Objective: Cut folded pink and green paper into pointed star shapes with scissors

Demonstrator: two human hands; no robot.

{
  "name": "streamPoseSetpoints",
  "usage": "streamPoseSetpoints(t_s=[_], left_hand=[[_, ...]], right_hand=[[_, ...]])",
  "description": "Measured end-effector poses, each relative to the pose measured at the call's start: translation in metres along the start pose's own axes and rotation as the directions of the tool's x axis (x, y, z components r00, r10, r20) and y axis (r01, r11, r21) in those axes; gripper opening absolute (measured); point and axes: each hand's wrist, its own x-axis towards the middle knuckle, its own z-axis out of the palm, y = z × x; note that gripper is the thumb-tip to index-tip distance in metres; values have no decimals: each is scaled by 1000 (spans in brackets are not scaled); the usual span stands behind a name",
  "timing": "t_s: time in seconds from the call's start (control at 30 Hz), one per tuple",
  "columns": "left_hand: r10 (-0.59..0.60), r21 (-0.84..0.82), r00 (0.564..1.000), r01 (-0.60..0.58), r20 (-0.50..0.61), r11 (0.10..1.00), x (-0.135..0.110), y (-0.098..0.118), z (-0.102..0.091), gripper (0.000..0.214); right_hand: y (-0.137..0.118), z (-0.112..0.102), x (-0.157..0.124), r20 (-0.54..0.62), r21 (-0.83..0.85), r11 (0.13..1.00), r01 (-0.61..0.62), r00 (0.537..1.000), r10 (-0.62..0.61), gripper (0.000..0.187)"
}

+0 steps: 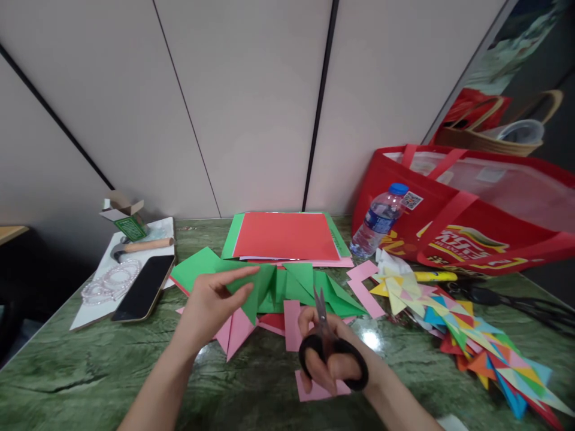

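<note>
My right hand grips a pair of scissors by its black handles, with the blades pointing away from me and nearly closed. My left hand hovers at the folded green paper, thumb and index finger apart; whether its hidden fingers touch the sheet I cannot tell. Under the green folds lies folded pink paper. A pink strip rests just left of the scissors, and another pink piece sits beneath my right hand, partly covered by it.
Behind the folds is a stack of red and green sheets. A water bottle leans by a red bag. Pink offcuts and colourful folded paper lie right. Left are a phone, a wooden-handled tool and a small box.
</note>
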Motion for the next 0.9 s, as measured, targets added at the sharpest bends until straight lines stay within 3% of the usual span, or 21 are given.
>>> streamPoseSetpoints(t_s=[0.07, 0.2, 0.33, 0.43, 0.57, 0.8, 0.9], left_hand=[[-24, -24, 994, 27, 103, 999, -2, 2, 4, 26], [-57, -159, 984, 84, 168, 984, -6, 2, 16, 24], [-108, -340, 968, 182, 226, 922, -9, 0, 21, 24], [-97, -373, 977, 163, 188, 914, -11, -2, 22, 24], [-128, -411, 978, 185, 163, 893, -13, -3, 26, 26], [-210, -759, 953, 302, 219, 577, -13, 6, 33, 28], [-223, -768, 949, 313, 225, 558, -15, 7, 38, 28]], right_hand=[[3, -6, 3, 36, -17, 1000, 12, 999, -11, 65], [12, -13, 8, 167, -63, 996, -62, 983, 71, 84], [15, -10, 8, 121, -137, 991, 2, 993, 15, 90], [11, -5, 8, 86, -194, 979, 67, 995, -51, 82], [6, 3, 8, 81, -268, 962, 45, 996, -24, 64], [10, 12, 9, -20, -257, 964, 72, 997, -79, 47], [9, 16, 10, -64, -291, 955, 60, 995, -82, 42]])
